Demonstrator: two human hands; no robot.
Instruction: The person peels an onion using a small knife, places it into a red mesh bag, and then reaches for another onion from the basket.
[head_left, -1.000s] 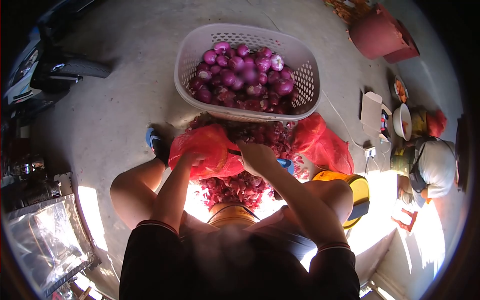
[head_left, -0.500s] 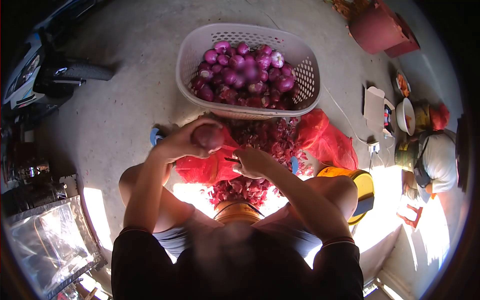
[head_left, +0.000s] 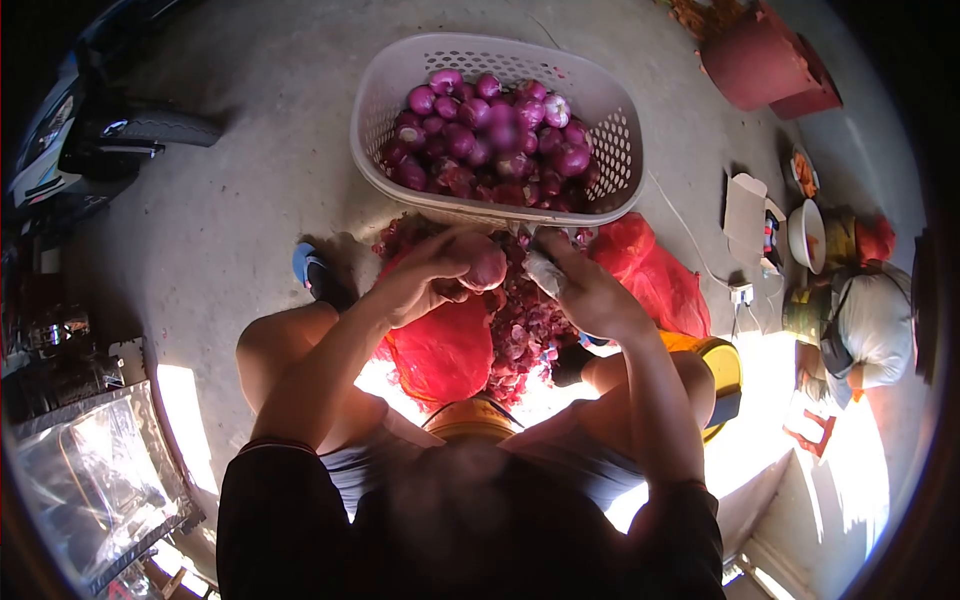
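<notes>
My left hand (head_left: 420, 280) is closed around a red onion (head_left: 480, 262), above the floor in front of me. My right hand (head_left: 600, 297), just right of the onion, grips what looks like a small knife (head_left: 543, 273); its pale blade points up and left, apart from the onion. Under both hands lies a heap of red onion skins (head_left: 530, 340). A red mesh bag (head_left: 440, 350) sits below my left hand. Beyond the hands stands a grey plastic basket (head_left: 620, 155), partly filled with red onions (head_left: 460, 140).
A second red mesh bag (head_left: 660, 285) lies right of the skins. Yellow containers stand between my legs (head_left: 470, 415) and by my right knee (head_left: 725, 375). Another person (head_left: 875, 320) sits at the right near a white bowl (head_left: 807, 235). A motorbike wheel (head_left: 165, 128) is at the left.
Both hands have moved to the right, the left one carrying the onion. My right hand has also risen toward the basket, showing the blade. The near mesh bag has shifted toward me.
</notes>
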